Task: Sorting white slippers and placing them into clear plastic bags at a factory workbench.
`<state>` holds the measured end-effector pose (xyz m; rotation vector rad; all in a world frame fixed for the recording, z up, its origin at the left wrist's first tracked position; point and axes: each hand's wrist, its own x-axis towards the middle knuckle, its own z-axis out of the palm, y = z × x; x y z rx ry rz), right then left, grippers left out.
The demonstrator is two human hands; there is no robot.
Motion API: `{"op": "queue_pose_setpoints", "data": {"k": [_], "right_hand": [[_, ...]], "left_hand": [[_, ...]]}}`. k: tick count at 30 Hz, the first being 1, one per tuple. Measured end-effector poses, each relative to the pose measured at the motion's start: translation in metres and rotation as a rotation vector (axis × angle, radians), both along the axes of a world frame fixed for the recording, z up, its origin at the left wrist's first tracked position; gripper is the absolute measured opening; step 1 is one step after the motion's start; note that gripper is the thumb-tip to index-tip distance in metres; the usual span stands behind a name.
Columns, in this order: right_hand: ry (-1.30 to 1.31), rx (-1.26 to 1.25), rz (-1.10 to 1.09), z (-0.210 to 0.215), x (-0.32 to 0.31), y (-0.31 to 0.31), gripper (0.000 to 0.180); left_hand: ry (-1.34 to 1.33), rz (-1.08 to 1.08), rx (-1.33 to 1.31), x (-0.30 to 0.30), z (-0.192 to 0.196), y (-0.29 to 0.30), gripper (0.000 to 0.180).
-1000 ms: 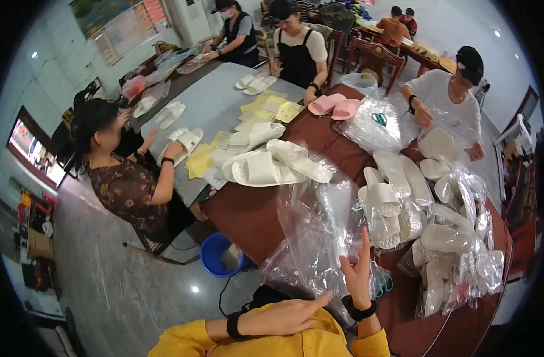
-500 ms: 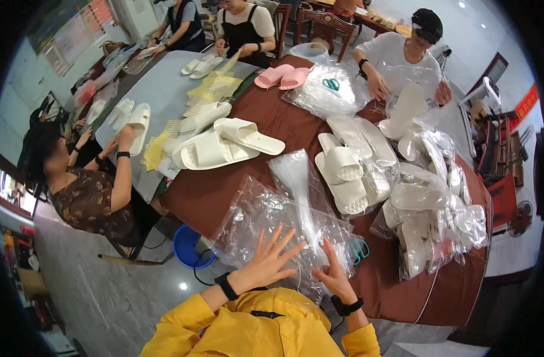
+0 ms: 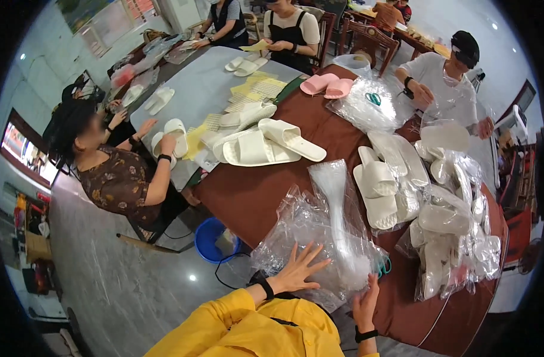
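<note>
My left hand [image 3: 298, 269] lies with fingers spread on a stack of clear plastic bags [image 3: 284, 229] at the table's near edge. My right hand [image 3: 365, 304] is at the right edge of the bags, fingers stretched upward, holding nothing that I can see. Between them, and stretching away from me, lies a bundle of thin white strands [image 3: 337, 217], narrow in the middle and flared at both ends. The teal handles of a pair of scissors [image 3: 384, 266] show just beyond my right fingertips; the blades are hidden.
Bagged white slippers [image 3: 456, 223] are heaped at the right, loose white slippers [image 3: 257, 149] lie farther left. Pink slippers [image 3: 326, 86] and more bags [image 3: 367, 107] with scissors lie at the far side. Several people sit around the table. A blue bucket [image 3: 215, 238] stands on the floor.
The view has swung left, so everything sits farther right. My right hand has drawn back toward me to the bags' edge. The co-worker at left has shifted the slipper they hold.
</note>
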<state>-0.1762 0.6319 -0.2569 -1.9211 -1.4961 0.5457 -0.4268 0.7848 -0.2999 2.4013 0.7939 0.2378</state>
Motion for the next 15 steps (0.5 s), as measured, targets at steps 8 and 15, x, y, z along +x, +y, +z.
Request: {"op": "queue_pose_setpoints", "data": {"k": [8, 15], "right_hand": [[-0.237, -0.034, 0.043, 0.003, 0.023, 0.039, 0.077], [-0.265, 0.158, 0.083, 0.068, 0.087, 0.110, 0.060]], "left_hand": [[0.105, -0.145, 0.134, 0.004, 0.003, -0.011, 0.094], [0.231, -0.208, 0.159, 0.024, 0.004, -0.024, 0.106]]}}
